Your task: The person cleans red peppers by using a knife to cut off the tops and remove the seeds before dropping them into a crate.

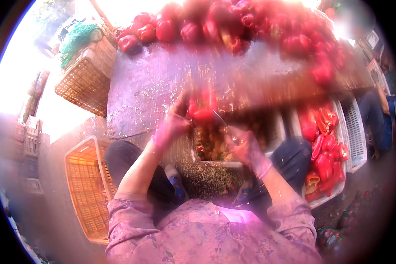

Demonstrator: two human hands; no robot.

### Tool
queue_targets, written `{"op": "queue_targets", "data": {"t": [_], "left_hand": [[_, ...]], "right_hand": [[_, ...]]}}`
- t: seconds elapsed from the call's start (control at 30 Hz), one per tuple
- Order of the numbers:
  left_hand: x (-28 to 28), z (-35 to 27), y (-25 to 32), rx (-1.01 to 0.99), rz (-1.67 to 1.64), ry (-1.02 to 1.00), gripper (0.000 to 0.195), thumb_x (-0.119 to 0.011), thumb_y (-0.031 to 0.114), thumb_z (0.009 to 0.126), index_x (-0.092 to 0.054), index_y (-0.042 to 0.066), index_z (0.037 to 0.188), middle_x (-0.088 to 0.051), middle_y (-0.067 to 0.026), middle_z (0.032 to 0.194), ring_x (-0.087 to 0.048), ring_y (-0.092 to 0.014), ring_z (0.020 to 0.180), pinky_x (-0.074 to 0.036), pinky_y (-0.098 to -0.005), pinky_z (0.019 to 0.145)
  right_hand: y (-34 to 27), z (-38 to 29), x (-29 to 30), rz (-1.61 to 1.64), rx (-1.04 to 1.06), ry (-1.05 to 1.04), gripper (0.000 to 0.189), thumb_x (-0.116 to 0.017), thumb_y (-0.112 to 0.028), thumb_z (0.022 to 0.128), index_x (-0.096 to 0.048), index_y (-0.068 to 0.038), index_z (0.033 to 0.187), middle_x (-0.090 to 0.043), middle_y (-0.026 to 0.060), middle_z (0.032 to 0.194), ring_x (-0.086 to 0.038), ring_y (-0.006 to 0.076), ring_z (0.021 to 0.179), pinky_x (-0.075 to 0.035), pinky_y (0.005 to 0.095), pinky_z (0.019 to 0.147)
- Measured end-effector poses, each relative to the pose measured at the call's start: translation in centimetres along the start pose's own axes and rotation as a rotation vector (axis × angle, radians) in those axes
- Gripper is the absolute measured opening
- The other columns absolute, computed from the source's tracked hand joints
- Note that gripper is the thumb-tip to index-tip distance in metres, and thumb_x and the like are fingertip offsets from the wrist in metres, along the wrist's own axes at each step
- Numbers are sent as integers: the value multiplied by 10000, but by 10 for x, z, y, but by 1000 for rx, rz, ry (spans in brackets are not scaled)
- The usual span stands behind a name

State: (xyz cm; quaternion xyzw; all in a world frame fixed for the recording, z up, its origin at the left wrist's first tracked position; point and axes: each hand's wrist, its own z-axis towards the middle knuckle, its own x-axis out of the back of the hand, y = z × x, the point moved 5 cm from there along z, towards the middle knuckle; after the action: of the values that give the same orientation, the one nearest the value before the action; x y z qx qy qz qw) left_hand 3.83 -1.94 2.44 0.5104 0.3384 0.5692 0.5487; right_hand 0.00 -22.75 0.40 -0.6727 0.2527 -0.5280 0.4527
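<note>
A red bell pepper (pixel 202 111) is in my left hand (pixel 175 122), held up over the near edge of the table (pixel 142 79). My right hand (pixel 246 145) grips a tool with a thin curved metal blade (pixel 220 118); its handle is mostly hidden in my fingers. The blade's tip is close to the pepper's lower right side, and I cannot tell whether it touches. Below both hands is a pale plastic crate (pixel 221 163) with pepper cores and scraps (pixel 211 145) in it. Blur covers much of this area.
Many whole red bell peppers (pixel 166 30) are heaped along the table's far side. Cut red peppers (pixel 325 165) fill a crate (pixel 340 191) by my right knee. An orange plastic crate (pixel 85 194) stands at left, beyond it a wicker-like basket (pixel 82 84) with green netting (pixel 76 39). Another person's leg (pixel 371 112) shows at right.
</note>
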Motion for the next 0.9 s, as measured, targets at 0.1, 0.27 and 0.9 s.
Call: {"op": "queue_targets", "data": {"t": [0.1, 0.27, 0.9], "left_hand": [[1, 1, -6, 8, 9, -8, 668, -784, 218, 782, -455, 88, 1349, -589, -60, 1224, -540, -161, 1119, -464, -337, 940], [5, 3, 0, 52, -55, -28, 737, -789, 173, 740, -427, 79, 1375, -578, -65, 1249, -529, -181, 1164, -449, -351, 977], [-7, -16, -21, 248, -12, 602, 704, -848, 200, 659, -487, -33, 1217, -643, -123, 1032, -644, -184, 872, -552, -316, 768]], "right_hand": [[-10, 7, 1, -50, -73, -55, 267, -595, -255, 913, -675, -68, 1085, -688, 163, 839, -672, 222, 668, -515, 351, 610], [6, 32, -13, -158, -70, -120, 263, -586, -251, 876, -679, -50, 1017, -668, 223, 809, -676, 332, 788, -524, 404, 704], [25, 36, -97, -382, 132, 229, 162, -517, -105, 863, -632, 1, 905, -637, 120, 726, -623, 236, 650, -479, 380, 562]]}}
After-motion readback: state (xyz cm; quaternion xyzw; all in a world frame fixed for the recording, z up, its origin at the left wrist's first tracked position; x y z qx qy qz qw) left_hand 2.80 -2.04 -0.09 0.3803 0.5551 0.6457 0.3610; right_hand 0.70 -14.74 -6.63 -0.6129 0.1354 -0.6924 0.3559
